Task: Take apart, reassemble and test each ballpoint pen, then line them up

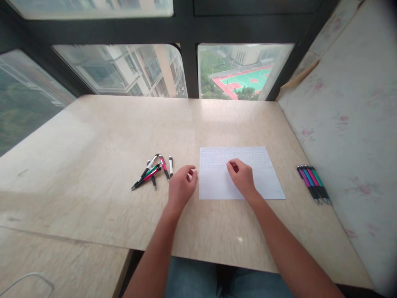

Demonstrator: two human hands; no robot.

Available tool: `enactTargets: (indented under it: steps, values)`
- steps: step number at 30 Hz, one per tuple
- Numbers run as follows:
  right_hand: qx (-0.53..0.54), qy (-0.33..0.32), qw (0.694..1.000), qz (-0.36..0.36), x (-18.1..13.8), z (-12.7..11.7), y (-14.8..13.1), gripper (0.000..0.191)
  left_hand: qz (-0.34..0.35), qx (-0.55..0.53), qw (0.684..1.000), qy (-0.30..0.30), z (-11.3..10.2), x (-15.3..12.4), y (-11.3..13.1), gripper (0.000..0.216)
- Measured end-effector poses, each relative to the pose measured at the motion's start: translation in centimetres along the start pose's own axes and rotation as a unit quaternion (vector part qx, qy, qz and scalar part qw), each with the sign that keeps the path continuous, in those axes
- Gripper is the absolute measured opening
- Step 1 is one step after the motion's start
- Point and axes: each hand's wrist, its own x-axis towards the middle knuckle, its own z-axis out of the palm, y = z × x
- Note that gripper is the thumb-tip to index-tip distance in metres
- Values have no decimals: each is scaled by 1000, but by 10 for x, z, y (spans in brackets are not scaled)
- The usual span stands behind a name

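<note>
A white sheet of paper [266, 178] with faint handwritten lines lies on the beige table [108, 136]. My right hand [241, 176] rests on the sheet with its fingers curled in; nothing shows in them. My left hand [182, 184] hovers just left of the sheet's edge, fingers loosely curled and thumb near the fingertips, holding nothing that I can see. A loose pile of several pens [151, 169], white, black, pink and green, lies left of my left hand. A neat row of coloured pens [313, 182] lies at the right, near the wall.
Dark-framed windows [189, 62] run along the table's far edge. A pale flowered wall [350, 124] bounds the right side. A lower table section with a thin white cable [27, 277] sits at the front left. My lap shows below the front edge.
</note>
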Motion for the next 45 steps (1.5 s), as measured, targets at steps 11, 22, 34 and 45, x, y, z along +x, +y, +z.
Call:
enactTargets:
  steps: [11, 22, 34, 45]
  values:
    - [57, 35, 998, 15, -7, -1, -6, 20, -69, 293, 953, -18, -38, 26, -34, 31]
    - [72, 14, 997, -20, -9, -1, -8, 18, -38, 143, 988, -49, -41, 35, -23, 29]
    - [250, -75, 965, -3, -22, -18, -17, 45, -139, -521, 842, -17, 11, 14, 34, 27]
    - [344, -45, 932, 104, -25, -6, -13, 44, -202, -560, 803, 20, 33, 14, 31, 33]
